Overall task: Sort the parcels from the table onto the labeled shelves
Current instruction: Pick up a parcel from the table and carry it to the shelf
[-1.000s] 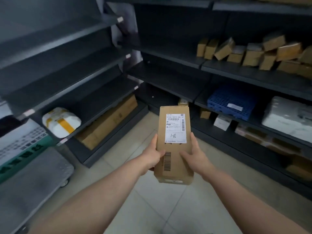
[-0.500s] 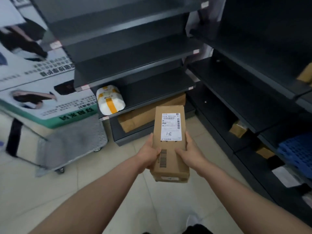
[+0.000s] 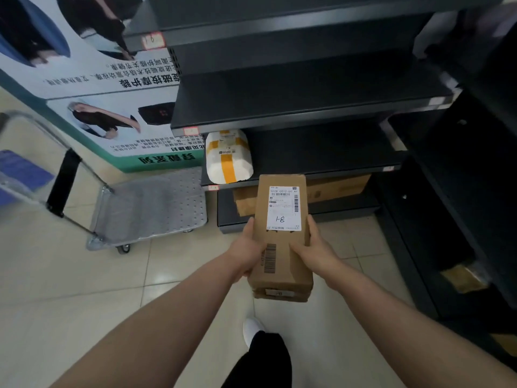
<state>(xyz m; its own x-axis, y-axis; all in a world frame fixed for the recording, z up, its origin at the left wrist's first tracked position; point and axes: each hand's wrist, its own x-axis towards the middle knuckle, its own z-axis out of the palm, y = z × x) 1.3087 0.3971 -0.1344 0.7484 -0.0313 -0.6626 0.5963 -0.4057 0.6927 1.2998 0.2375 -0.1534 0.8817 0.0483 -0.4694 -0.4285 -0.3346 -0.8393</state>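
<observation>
Left grip [image 3: 247, 253] and right grip [image 3: 316, 252] are clasping a labelled brown parcel [image 3: 281, 247] by its long sides, near the shelf [image 3: 330, 152]. One white package [image 3: 228, 156] is already lying there, and placing this parcel is still pending.

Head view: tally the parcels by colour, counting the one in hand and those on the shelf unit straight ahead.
Brown cardboard: 2, the held box and the carton on the bottom shelf.
White with yellow tape: 1, the bagged parcel.
Total: 3.
</observation>
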